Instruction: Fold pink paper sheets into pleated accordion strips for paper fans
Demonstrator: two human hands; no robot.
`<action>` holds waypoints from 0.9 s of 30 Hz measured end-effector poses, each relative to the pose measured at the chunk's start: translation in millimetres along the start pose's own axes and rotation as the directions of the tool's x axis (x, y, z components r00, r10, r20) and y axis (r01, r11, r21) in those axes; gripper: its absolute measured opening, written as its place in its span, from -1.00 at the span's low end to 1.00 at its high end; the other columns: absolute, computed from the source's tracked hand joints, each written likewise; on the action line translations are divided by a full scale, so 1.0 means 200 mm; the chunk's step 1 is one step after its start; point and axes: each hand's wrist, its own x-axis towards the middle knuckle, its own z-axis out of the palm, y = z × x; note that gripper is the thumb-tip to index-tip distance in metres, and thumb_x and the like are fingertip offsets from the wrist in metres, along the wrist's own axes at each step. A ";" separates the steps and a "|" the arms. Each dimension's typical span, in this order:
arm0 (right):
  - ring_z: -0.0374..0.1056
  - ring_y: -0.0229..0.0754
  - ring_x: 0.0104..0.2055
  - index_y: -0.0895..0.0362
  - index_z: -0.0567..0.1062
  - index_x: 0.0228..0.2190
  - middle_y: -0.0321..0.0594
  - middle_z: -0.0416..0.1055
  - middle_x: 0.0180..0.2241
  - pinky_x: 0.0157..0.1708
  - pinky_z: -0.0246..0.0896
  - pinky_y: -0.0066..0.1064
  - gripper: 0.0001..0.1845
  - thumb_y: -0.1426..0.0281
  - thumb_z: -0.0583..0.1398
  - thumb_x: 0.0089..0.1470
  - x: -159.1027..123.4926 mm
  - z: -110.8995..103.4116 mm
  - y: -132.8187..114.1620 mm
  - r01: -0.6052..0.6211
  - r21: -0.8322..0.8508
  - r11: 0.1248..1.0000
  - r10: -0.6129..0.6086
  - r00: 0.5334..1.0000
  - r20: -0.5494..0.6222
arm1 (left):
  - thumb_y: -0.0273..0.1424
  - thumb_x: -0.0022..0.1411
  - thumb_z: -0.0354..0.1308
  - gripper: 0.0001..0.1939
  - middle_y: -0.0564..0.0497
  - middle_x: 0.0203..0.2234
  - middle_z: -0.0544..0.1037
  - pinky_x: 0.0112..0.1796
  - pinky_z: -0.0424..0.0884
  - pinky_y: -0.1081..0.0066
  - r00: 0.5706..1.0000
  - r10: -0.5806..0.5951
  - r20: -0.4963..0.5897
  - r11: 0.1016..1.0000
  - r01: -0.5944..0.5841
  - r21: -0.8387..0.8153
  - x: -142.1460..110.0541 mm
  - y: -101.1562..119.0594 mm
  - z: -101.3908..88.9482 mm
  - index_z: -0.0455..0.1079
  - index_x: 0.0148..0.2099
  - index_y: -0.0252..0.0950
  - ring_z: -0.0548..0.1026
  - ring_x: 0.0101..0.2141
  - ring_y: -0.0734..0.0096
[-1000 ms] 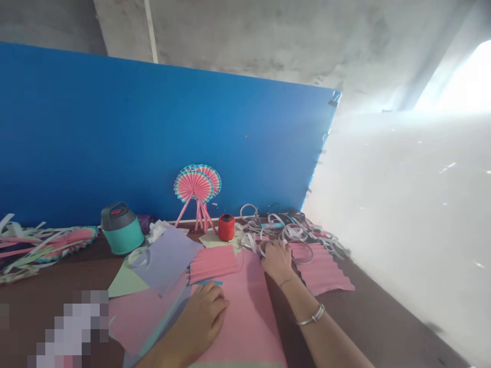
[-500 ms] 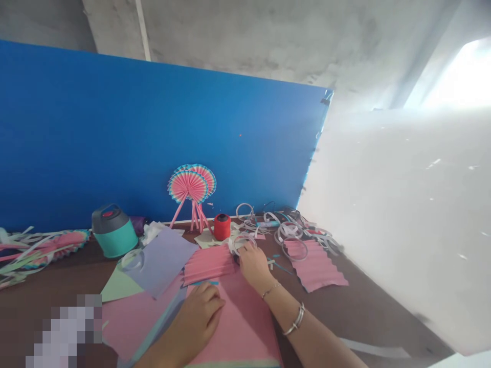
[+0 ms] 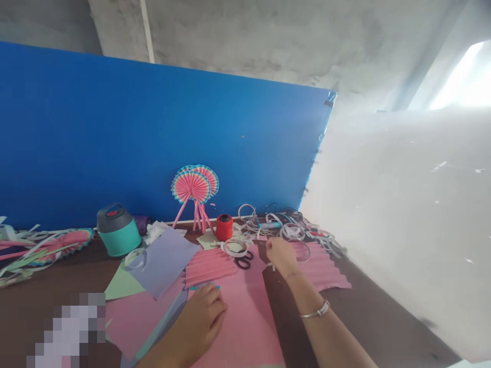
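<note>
My left hand (image 3: 203,319) lies on a large sheet of pink paper (image 3: 249,322), palm down with loosely bent fingers. A bit of blue shows by its fingertips, beside a short pleated pink paper (image 3: 209,266). To the right, my right hand (image 3: 282,255) is over the table, fingers curled in; what they hold, if anything, is hidden. It is near a second pleated pink sheet (image 3: 326,271). Between the hands are black-handled scissors (image 3: 243,259) and a roll of white tape (image 3: 235,248), neither held by me.
A red thread spool (image 3: 224,228) and pink pleated fans (image 3: 191,187) stand by the blue board (image 3: 153,122). At left are a teal and grey container (image 3: 118,232), purple paper (image 3: 164,260) and paper strips (image 3: 23,255). Coiled white strips (image 3: 291,231) lie at the back right.
My right hand has left the tape roll and moved right, toward the second pleated sheet. The scissors and tape roll have come into clear sight. My left hand stays on the pink paper.
</note>
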 end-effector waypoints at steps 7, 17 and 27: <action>0.42 -0.19 -0.36 0.21 0.53 -0.27 -0.11 0.52 -0.36 -0.41 0.22 -0.46 -0.59 0.26 -0.02 0.17 0.10 -0.05 0.02 0.063 0.165 0.984 -0.076 0.994 0.076 | -0.52 0.27 -0.03 -0.83 0.01 -0.35 0.43 -0.28 0.23 0.36 1.000 0.009 0.011 1.000 -0.009 0.016 0.01 0.02 -0.02 0.35 -0.33 -0.26 0.32 -0.29 0.34; 0.44 0.00 -0.20 0.19 0.57 -0.50 -0.01 0.53 -0.33 -0.30 0.17 -0.39 -0.75 0.67 0.17 -0.27 0.08 -0.16 0.08 0.169 -0.410 0.896 -0.006 0.929 0.369 | -0.52 0.29 -0.03 -0.80 0.02 -0.35 0.42 -0.28 0.23 0.37 1.000 0.022 0.005 1.000 -0.022 -0.008 0.00 0.01 0.00 0.35 -0.36 -0.27 0.32 -0.29 0.36; 0.42 0.03 -0.19 0.21 0.52 -0.50 0.03 0.50 -0.31 -0.30 0.14 -0.36 -0.81 0.64 0.14 -0.18 0.06 -0.15 0.12 0.286 -0.408 0.867 -0.120 0.915 0.386 | -0.52 0.30 -0.06 -0.79 0.02 -0.34 0.41 -0.25 0.23 0.36 1.000 -0.005 0.021 1.000 0.005 -0.005 0.00 0.01 -0.01 0.34 -0.35 -0.27 0.32 -0.27 0.35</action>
